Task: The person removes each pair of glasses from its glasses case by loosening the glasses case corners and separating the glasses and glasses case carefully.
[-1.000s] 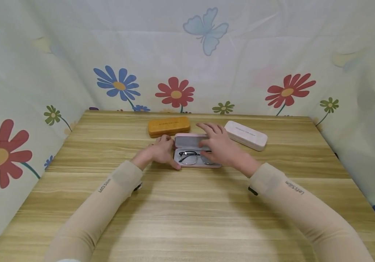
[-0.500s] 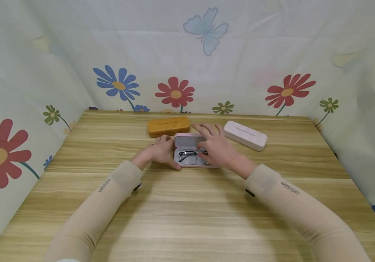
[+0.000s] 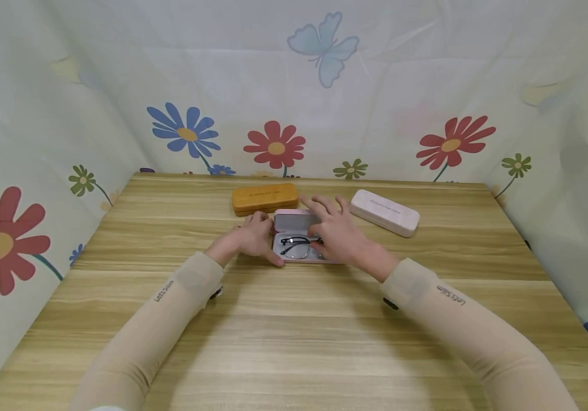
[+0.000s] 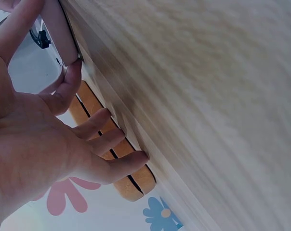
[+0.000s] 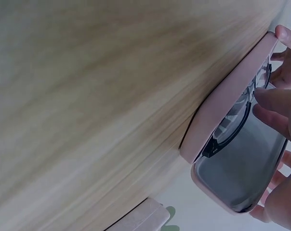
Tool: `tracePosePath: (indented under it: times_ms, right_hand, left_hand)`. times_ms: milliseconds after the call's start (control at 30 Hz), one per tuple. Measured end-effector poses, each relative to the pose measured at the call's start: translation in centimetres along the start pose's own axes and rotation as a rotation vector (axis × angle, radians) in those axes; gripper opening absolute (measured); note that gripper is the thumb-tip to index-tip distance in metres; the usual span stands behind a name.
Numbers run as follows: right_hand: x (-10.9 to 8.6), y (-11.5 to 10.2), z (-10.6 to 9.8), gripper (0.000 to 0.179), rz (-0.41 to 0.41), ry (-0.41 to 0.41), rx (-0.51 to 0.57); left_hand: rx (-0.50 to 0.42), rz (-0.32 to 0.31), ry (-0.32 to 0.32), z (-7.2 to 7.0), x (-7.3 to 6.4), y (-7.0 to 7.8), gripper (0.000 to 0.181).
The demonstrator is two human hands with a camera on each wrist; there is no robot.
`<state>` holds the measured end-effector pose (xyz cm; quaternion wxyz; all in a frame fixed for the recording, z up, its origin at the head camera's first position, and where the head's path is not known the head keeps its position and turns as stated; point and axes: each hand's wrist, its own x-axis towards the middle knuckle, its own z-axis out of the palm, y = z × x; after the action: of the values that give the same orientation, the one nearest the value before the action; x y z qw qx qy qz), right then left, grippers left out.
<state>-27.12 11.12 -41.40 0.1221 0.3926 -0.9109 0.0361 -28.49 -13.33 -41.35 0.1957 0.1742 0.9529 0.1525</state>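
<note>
A pink glasses case (image 3: 290, 222) lies open on the table, its grey lining facing up. In it rests a pair of black-framed glasses (image 3: 296, 240). My left hand (image 3: 254, 236) holds the left end of the case, thumb at the front corner and index finger farther back. Its other fingers spread toward the table in the left wrist view. My right hand (image 3: 342, 238) reaches over the right part of the case and hides part of the glasses. In the right wrist view the thumb and index fingertips (image 5: 262, 113) are right at the glasses' bridge, slightly apart.
An orange glasses case (image 3: 265, 198) sits closed behind my left hand. Farther right is a closed white glasses case (image 3: 385, 213). The wooden table (image 3: 294, 342) ends at a flower-printed curtain (image 3: 386, 103) at the back and sides.
My right hand has moved slightly left over the case, covering more of the right lens. The left hand and the cases have stayed in place.
</note>
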Motion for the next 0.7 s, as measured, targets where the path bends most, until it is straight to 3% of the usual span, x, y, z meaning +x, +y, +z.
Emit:
tracePosePath:
  times_ms: [700]
  right_hand:
    - [0.09, -0.02, 0.34, 0.006, 0.024, -0.01, 0.024]
  left_hand:
    - [-0.007, -0.021, -0.005, 0.23, 0.35, -0.2, 0.091]
